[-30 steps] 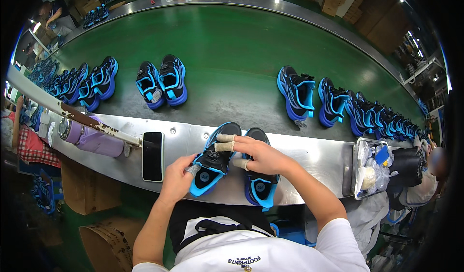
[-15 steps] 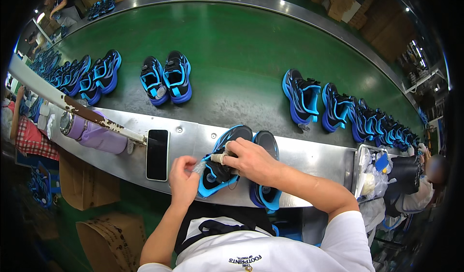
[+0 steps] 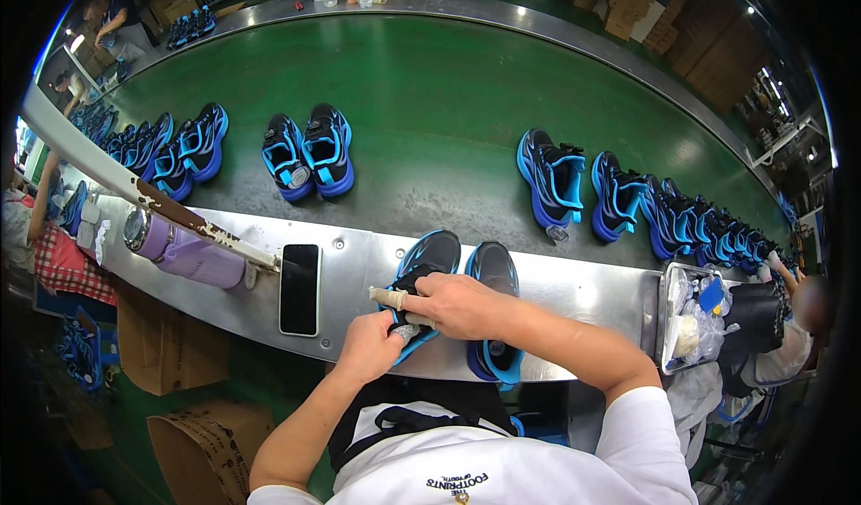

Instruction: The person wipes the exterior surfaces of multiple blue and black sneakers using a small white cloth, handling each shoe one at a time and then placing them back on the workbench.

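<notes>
A black-and-blue sneaker (image 3: pixel 431 254) rests on the metal ledge in front of me, toe pointing away. My left hand (image 3: pixel 369 351) is closed at its opening, pinching a crumpled piece of clear plastic (image 3: pixel 408 332) that is partly inside the shoe. My right hand (image 3: pixel 457 306) lies over the tongue area with its fingers curled onto the shoe; beige wrapping covers a finger. What its fingertips grip is mostly hidden. Close by on the right stands a second sneaker (image 3: pixel 492 272), touched by neither hand and partly behind my right hand.
Left of the shoes lie a phone (image 3: pixel 300 290) and a purple bottle (image 3: pixel 202 258) beside a chipped white pole (image 3: pixel 108 169). On the green belt (image 3: pixel 421 83) stand a pair of sneakers (image 3: pixel 325 151) and a row of more sneakers (image 3: pixel 614 200). A tray of plastic bags (image 3: pixel 691 326) sits right.
My left hand has moved right and down into the shoe's opening with the clear plastic. The right hand has shifted slightly over the tongue, and the shoe's opening is now more covered.
</notes>
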`<state>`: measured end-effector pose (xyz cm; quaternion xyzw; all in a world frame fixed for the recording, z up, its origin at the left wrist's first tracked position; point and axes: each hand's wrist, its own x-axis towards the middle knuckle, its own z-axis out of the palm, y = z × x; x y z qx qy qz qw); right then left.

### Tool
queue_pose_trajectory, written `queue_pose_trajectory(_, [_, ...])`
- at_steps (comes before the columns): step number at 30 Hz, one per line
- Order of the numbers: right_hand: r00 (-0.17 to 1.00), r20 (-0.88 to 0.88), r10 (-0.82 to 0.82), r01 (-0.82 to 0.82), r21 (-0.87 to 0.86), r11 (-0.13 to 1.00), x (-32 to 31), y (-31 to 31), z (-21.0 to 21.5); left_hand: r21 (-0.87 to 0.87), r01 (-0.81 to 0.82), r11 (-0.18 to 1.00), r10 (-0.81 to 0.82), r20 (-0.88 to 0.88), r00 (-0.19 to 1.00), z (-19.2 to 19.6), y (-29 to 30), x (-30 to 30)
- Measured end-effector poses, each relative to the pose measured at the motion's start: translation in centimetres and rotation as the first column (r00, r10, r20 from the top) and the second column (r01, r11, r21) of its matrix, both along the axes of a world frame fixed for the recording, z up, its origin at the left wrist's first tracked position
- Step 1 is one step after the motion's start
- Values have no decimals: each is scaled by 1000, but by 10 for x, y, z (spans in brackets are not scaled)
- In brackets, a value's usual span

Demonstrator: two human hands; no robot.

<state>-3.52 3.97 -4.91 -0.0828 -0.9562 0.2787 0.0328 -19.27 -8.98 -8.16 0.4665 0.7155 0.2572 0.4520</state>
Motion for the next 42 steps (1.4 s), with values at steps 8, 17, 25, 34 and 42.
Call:
queue_pose_trajectory(8, [994,-98,-58,60,17,998,4,-4,17,-7,-5,1000,6,109,994,19,-5,3])
queue_pose_trajectory(17, [996,36,-84,87,-109,990,8,4,33,-15,-11,1000,14,190,982,20,-10,8])
queue_pose_trajectory(25, [947,273,-171,220,-160,962,-7,-12,22,-205,-70,976,136,329,935,29,-11,14])
queue_pose_trajectory(34, [999,-32,-36,36,-8,999,0,-5,7,-285,-83,955,227,519,824,29,-8,24])
queue_pose_trajectory(42, [999,33,-1,8,-232,973,12,18,16,-285,-33,958,195,562,804,29,-8,26])
